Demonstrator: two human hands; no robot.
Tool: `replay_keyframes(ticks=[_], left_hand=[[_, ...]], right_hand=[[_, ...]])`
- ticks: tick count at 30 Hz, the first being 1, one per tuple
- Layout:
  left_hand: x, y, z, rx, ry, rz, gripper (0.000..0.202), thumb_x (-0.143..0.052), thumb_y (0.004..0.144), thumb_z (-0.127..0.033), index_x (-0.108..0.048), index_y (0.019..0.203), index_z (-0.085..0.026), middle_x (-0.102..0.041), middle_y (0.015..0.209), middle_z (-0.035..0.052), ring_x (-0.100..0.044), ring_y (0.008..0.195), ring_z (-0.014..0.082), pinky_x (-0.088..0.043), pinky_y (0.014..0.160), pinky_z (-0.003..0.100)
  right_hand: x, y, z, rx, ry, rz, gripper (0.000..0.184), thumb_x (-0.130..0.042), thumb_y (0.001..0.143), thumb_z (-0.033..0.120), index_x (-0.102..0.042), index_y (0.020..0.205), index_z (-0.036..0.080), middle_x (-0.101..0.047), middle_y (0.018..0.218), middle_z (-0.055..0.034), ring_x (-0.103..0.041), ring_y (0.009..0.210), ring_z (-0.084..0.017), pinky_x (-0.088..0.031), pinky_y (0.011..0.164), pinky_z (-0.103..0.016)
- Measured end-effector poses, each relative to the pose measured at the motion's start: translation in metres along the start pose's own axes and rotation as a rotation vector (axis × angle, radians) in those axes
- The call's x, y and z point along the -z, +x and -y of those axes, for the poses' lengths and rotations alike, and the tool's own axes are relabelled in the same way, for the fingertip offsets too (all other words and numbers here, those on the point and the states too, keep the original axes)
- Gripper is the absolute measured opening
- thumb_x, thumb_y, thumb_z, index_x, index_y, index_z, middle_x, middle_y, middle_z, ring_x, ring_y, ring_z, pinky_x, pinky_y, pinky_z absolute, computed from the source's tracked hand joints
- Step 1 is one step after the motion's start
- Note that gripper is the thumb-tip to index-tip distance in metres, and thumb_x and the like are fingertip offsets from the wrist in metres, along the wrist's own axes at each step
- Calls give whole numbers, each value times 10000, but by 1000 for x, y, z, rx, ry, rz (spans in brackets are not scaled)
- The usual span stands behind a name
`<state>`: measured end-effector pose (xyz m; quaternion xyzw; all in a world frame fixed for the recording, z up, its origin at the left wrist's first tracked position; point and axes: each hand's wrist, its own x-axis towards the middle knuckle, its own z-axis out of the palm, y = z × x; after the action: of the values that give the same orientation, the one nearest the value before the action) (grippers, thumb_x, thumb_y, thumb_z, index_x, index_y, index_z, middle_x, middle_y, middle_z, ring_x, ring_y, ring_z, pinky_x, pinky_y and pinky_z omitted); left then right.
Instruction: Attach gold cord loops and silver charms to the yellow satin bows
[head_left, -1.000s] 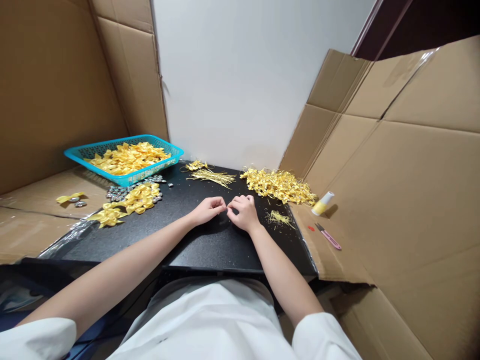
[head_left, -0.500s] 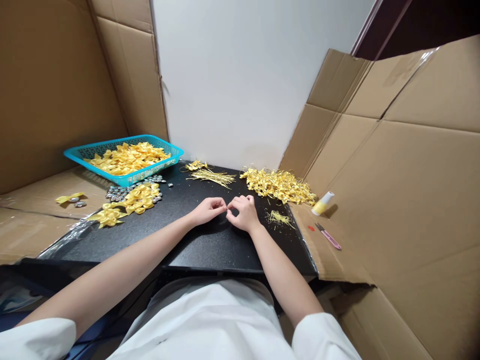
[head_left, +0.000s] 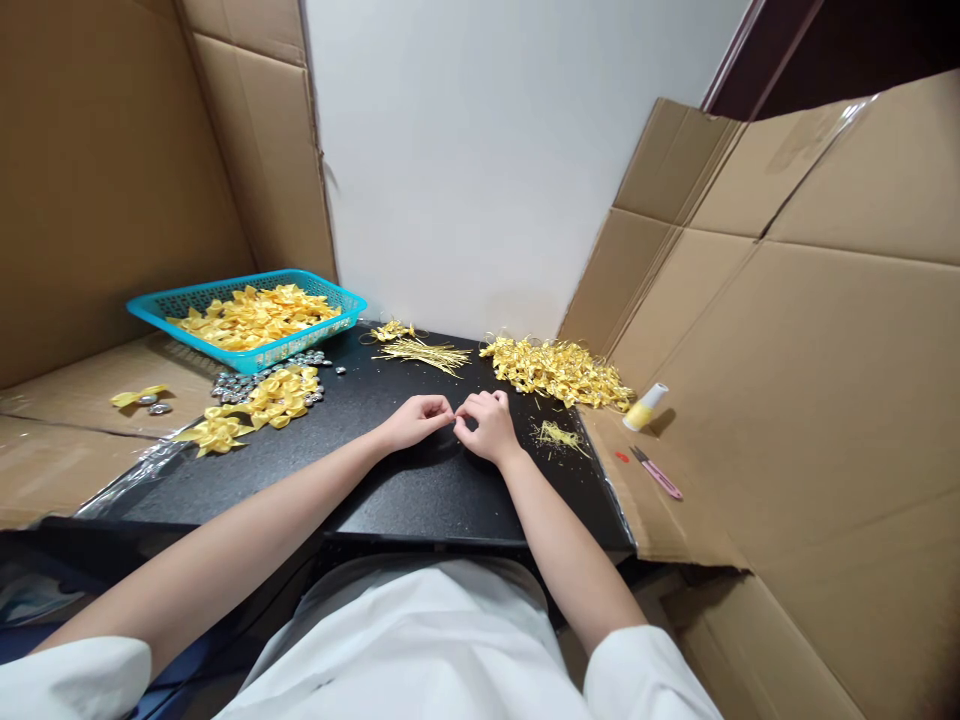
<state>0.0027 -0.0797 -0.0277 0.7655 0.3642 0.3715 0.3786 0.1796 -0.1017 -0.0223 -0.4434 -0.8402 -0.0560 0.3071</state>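
Note:
My left hand [head_left: 415, 421] and my right hand [head_left: 485, 424] meet at the middle of the black tabletop [head_left: 420, 490], fingers curled and fingertips pinched together. What they pinch is too small to make out. A heap of small gold bows [head_left: 559, 371] lies just beyond my right hand, and a small tuft of yellow thread trimmings [head_left: 559, 435] lies right beside it. A bundle of thin gold strands [head_left: 424, 353] lies farther back, beyond my left hand.
A turquoise basket [head_left: 251, 315] of yellow ribbon bows stands at the back left. Yellow bows [head_left: 259, 402] and silvery metal pieces [head_left: 234, 385] lie in front of it. A yellow thread spool [head_left: 645, 406] and pink snips [head_left: 658, 473] rest on cardboard at right. Cardboard walls enclose both sides.

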Motion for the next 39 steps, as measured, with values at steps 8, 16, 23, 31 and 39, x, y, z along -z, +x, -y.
replay_keyframes(ticks=[8,16,23,31,39], left_hand=[[0,1,2,0,10,-15,272,-576,767,-394,-593,673,-140,-455,546,-51,-382,511,91,-298,497,207],[1,3,3,-6,22,-21,272,-569,761,-400,-585,666,-146,-456,537,-51,-385,518,95,-309,504,207],[1,3,4,-8,35,-23,275,-572,762,-404,-582,664,-148,-458,546,-49,-384,524,97,-307,504,208],[1,2,5,-11,28,-13,316,-567,781,-447,-579,677,-149,-450,545,-46,-380,518,98,-294,490,204],[0,2,0,-4,8,-24,301,-578,753,-447,-556,667,-160,-412,535,-62,-358,507,93,-279,488,203]], right_hand=[[1,0,1,-11,13,-2,111,-556,806,189,-594,702,197,-673,773,-1,-547,791,-160,-261,857,-351],[0,1,0,-30,19,-6,110,-551,795,179,-571,687,195,-656,753,1,-543,772,-156,-267,850,-344],[1,1,1,-52,31,0,109,-550,795,180,-578,690,193,-662,763,-2,-549,780,-160,-263,832,-347],[2,-1,0,-38,63,20,48,-614,792,250,-640,791,210,-678,811,5,-566,819,-165,-265,846,-350],[0,2,0,-62,102,-14,144,-582,819,193,-612,678,196,-667,736,14,-559,741,-143,-281,849,-339]])
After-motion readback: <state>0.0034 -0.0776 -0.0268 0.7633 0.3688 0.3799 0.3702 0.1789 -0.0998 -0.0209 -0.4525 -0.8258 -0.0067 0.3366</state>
